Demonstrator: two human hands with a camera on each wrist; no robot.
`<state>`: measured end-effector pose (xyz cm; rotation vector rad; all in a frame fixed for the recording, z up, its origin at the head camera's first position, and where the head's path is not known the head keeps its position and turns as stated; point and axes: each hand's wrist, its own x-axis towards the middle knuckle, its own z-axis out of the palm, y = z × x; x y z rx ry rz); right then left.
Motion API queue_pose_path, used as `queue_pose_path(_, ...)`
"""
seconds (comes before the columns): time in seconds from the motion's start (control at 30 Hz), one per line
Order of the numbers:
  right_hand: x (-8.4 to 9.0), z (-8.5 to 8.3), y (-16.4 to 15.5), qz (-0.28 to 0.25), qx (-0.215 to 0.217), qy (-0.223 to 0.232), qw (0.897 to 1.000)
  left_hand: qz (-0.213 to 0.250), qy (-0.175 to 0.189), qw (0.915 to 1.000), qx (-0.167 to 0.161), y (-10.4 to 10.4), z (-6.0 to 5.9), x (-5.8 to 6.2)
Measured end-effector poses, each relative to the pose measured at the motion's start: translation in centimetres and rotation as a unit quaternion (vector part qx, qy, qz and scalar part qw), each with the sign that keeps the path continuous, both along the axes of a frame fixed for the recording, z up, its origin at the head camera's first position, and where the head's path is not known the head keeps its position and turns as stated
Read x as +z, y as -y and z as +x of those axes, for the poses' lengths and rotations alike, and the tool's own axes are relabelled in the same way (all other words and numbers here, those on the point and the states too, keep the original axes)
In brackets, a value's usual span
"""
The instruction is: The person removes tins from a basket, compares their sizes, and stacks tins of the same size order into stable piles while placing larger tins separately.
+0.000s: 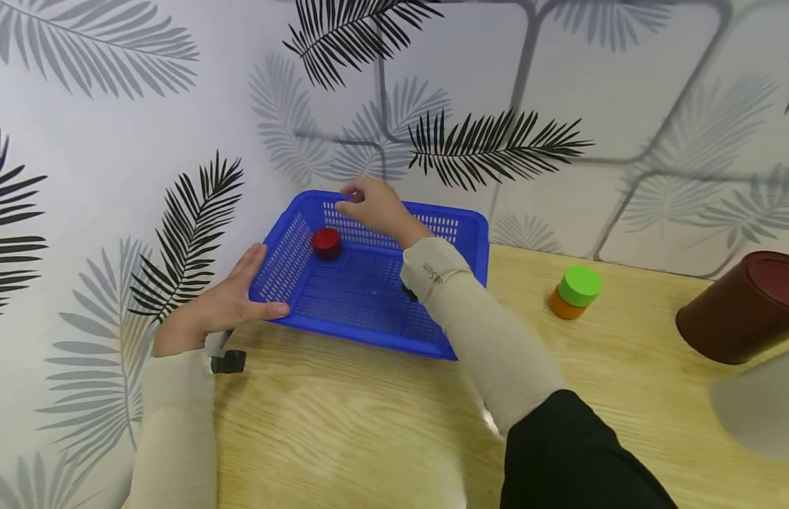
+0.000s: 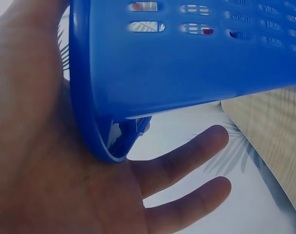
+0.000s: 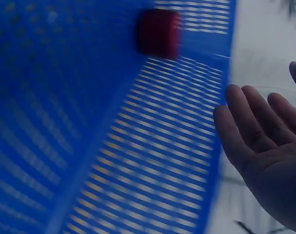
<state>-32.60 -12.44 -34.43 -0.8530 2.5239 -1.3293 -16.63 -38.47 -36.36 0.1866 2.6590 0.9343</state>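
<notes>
A blue plastic basket (image 1: 363, 290) with slotted walls stands on the table against the wall. My left hand (image 1: 224, 305) rests at its left front corner, the rim against the palm and thumb by the front edge. Two straight fingers (image 2: 187, 156) reach past the rim in the left wrist view. Over the far rim is my right hand (image 1: 377, 206), with loosely bent fingers (image 3: 245, 114) and nothing in them. Inside the basket, by the far left corner, sits a small red cylindrical object (image 1: 326, 244), blurred in the right wrist view.
On the wooden table (image 1: 343, 424), right of the basket, stands a small orange container with a green top (image 1: 579, 286). Farther right are a dark brown cylinder (image 1: 725, 318) and a whitish object (image 1: 760, 406) cut off by the frame. A leaf-patterned wall (image 1: 471, 63) borders the table.
</notes>
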Motion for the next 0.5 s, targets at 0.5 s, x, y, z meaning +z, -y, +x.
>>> queue_pose_path(0.5, -7.1, -1.8, 6.6, 0.156, 0.029, 0.020, 0.987, 0.002, -0.010, 0.9999, -0.004, 0.2, 0.2, -0.2)
